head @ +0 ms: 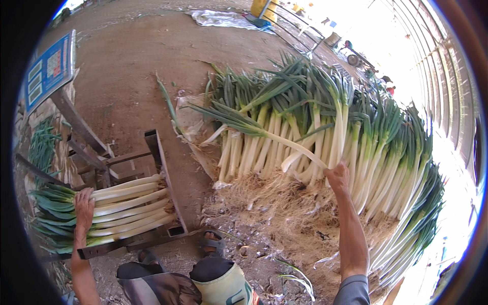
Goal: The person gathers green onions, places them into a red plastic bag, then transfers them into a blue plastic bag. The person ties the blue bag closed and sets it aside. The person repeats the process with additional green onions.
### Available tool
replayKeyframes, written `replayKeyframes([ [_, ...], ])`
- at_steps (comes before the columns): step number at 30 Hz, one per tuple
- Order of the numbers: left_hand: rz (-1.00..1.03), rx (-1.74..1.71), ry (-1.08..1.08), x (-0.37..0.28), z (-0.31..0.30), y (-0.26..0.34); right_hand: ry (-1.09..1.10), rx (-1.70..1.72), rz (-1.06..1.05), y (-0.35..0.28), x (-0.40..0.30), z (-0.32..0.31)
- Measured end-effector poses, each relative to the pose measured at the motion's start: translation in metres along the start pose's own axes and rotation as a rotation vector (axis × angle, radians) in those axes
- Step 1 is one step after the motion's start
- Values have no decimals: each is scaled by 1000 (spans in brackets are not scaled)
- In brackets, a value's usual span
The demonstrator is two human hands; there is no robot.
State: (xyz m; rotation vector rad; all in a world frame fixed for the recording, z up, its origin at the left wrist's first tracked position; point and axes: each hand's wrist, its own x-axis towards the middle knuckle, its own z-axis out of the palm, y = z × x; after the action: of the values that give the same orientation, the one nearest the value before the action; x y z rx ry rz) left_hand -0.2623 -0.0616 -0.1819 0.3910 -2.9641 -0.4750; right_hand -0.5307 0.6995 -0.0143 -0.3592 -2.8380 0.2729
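Observation:
My left hand (84, 207) rests on a bundle of long green onions (129, 211), near where the white stalks turn to green leaves. The bundle lies across a metal-framed scale (173, 183), roots toward the right. My right hand (338, 175) is closed around the lower end of one or more long green onions (293, 144), whose leaves point up and left. Below and around that hand a large pile of long green onions (248, 156) stretches to the right, leaves away from me and stringy roots toward me.
The scale's blue display panel (49, 70) stands on a post at left. Loose green leaves (44, 145) lie behind it. Dry root debris (282, 221) covers the ground by my sandalled feet (213, 242). A white sheet (225, 20) and yellow sack (265, 10) are farther off.

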Motion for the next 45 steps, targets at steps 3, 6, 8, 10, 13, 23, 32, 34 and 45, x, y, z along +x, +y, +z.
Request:
replayKeyframes([
  [3,-8,-123,0,2,-8,-13,-47,71,49,-14,-3,0],
  [6,-266,-632,8,12,-27,-32,-118,221,75,-21,-11,-17],
  [8,-192,-620,136,19,-53,-40,-125,310,117,-24,-26,-29],
  [10,-125,-680,310,10,-105,-22,-207,443,192,-52,-60,-52],
  [13,-164,-946,517,-21,-158,153,-187,473,249,-50,-109,-76],
  [23,-337,-2023,-988,-130,40,509,-209,969,220,-61,-300,-91],
  [32,-312,-1935,-884,-173,73,508,-344,1103,326,-12,-366,-76],
  [34,-315,-1954,-898,-173,64,502,-369,857,285,-18,-368,-79],
  [45,-264,-1837,-892,-174,78,495,-238,374,79,-32,-405,-96],
])
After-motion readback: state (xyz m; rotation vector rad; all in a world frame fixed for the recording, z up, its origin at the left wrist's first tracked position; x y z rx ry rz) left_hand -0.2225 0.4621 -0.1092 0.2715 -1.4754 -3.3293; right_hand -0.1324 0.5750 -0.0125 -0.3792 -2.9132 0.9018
